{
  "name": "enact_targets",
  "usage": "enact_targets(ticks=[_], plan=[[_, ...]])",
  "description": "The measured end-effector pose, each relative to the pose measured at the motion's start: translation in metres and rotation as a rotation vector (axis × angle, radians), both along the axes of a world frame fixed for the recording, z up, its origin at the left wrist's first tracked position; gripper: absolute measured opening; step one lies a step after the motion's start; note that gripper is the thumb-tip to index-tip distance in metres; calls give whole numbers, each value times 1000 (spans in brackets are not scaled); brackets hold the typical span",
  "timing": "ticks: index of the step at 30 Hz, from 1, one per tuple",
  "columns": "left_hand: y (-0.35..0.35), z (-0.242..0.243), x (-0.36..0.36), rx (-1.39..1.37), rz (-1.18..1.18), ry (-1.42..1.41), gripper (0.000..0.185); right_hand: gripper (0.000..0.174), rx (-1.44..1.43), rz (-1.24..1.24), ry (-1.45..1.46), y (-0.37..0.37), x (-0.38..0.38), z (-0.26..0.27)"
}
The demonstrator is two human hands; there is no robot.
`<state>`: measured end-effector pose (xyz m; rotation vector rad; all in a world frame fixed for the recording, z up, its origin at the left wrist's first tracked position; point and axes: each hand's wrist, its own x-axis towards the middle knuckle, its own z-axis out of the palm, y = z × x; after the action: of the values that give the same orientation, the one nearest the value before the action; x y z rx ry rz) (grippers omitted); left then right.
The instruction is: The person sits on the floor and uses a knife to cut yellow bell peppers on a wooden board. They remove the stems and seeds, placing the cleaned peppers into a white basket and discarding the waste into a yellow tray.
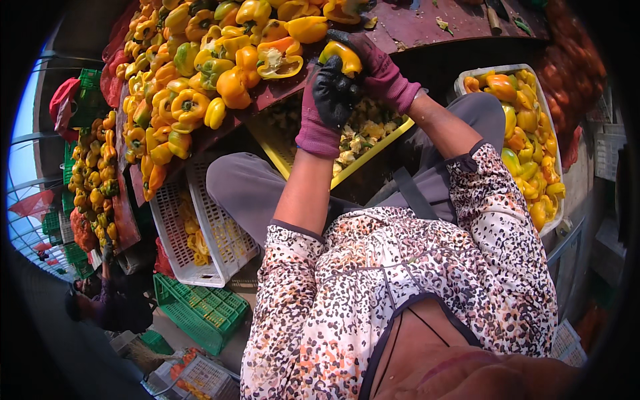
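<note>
A yellow bell pepper is between my two gloved hands, in front of the table's edge. My right hand, in a purple and black work glove, wraps the pepper's far and right side. On the near side, my left hand is curled, its thumb against the pepper; whether its folded fingers hold anything more is hidden. Below both hands, a yellow crate holds pale pepper cores and scraps. Heaped bell peppers cover the table to the left, and a cut pepper half lies near my hands, its pale inside showing.
At right stands a white crate full of yellow peppers. White crates and a green crate stand at left. A wooden-handled tool lies on the red tabletop. Another person is at the far left.
</note>
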<state>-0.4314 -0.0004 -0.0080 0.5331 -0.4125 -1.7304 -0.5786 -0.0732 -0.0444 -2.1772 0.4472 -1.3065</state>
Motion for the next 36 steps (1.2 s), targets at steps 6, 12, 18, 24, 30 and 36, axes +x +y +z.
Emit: enact_targets(ticks=[6,12,18,24,30,36], plan=[[-11,-32,10,-158,211,-794,16,76,-122,-71,62,9,-6,27],[-28,-61,22,-337,122,-1353,24,59,-283,-707,224,27,-87,77],[12,-69,42,-332,-131,-1721,41,55,-21,-1123,253,178,-286,80],[7,-70,37,-252,-227,-1553,42,65,661,-1875,248,352,-382,32],[1,-60,7,-476,-356,-1626,45,77,763,-1360,1410,388,-339,-30],[12,-49,36,-441,-388,-1687,44,64,1032,-832,1617,337,-366,27]])
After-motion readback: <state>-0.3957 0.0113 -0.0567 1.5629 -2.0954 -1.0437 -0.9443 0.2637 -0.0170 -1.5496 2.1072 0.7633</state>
